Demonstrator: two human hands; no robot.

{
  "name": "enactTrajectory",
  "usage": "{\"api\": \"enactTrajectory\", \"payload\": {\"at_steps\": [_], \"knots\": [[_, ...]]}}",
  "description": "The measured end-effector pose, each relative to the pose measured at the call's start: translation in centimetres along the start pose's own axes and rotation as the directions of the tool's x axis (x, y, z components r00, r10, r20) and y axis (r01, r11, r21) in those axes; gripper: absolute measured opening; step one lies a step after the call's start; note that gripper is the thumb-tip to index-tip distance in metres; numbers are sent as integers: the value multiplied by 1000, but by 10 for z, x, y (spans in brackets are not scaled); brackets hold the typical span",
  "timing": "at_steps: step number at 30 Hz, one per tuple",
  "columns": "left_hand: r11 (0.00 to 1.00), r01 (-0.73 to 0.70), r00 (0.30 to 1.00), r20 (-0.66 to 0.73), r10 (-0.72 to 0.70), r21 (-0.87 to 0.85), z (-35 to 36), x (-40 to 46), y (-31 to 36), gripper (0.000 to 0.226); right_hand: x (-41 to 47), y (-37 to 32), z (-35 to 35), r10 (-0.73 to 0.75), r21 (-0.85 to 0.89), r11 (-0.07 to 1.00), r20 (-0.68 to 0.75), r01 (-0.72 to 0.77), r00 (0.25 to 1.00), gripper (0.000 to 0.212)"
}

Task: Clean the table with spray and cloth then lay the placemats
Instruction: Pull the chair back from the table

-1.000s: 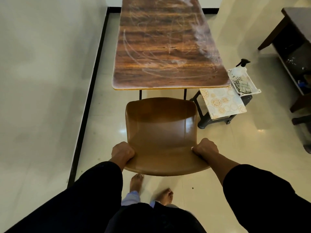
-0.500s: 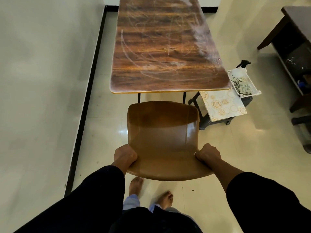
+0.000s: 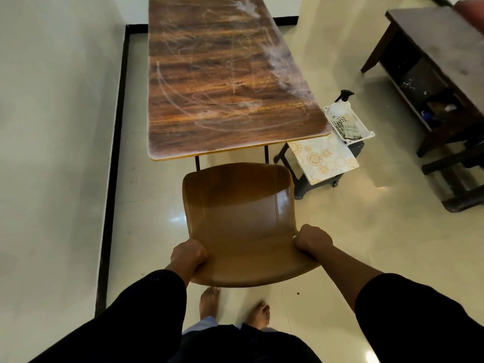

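Head view: a person stands barefoot behind a glossy brown moulded plastic chair, looking down at it and at the table beyond.
Left hand: the left hand is clenched over the left edge of the chair back.
Right hand: the right hand is clenched over the right edge of the same chair back, so both hands grasp the chair.
Chair position: its seat front sits just short of the near edge of the table, not tucked under it.
Table: the long dark wood-grain table carries pale chalky scribbles and smears, thickest along its right side; it looks uncleaned.
Supplies: a white plastic basket rests on a low black stool just beside the table's near right corner, holding a white spray bottle with a black trigger head and a dark checked cloth.
Placemats: a cream placemat with gold circular motifs lies on the same stool, next to the basket.
Step in hand: likely clearing the chair out of the way; cleaning has not begun.
Next move: set the chair clear of the table, let go, then reach right for the spray bottle and cloth.
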State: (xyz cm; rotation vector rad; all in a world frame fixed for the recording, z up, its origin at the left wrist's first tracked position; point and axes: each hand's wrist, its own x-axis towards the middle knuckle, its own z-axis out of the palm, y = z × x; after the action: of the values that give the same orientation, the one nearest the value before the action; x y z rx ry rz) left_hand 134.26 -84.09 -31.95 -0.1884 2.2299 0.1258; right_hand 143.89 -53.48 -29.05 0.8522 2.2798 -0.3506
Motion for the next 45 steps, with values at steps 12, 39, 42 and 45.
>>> {"api": "enactTrajectory", "payload": {"at_steps": [12, 39, 42, 45], "knots": [[847, -491, 869, 189, 458, 205, 12, -42, 23, 67, -42, -7, 22, -261, -126, 958, -7, 258, 965, 51], [345, -814, 551, 435, 712, 467, 26, -90, 36, 107, -100, -3, 30, -499, -395, 805, -50, 442, 865, 61], [340, -823, 539, 436, 721, 454, 24, -90, 36, 107, -103, -5, 26, -491, -387, 809, -33, 442, 870, 61], [329, -851, 496, 420, 760, 410, 21, -82, 31, 103, -106, -3, 24, -481, -338, 829, -25, 445, 876, 63]]}}
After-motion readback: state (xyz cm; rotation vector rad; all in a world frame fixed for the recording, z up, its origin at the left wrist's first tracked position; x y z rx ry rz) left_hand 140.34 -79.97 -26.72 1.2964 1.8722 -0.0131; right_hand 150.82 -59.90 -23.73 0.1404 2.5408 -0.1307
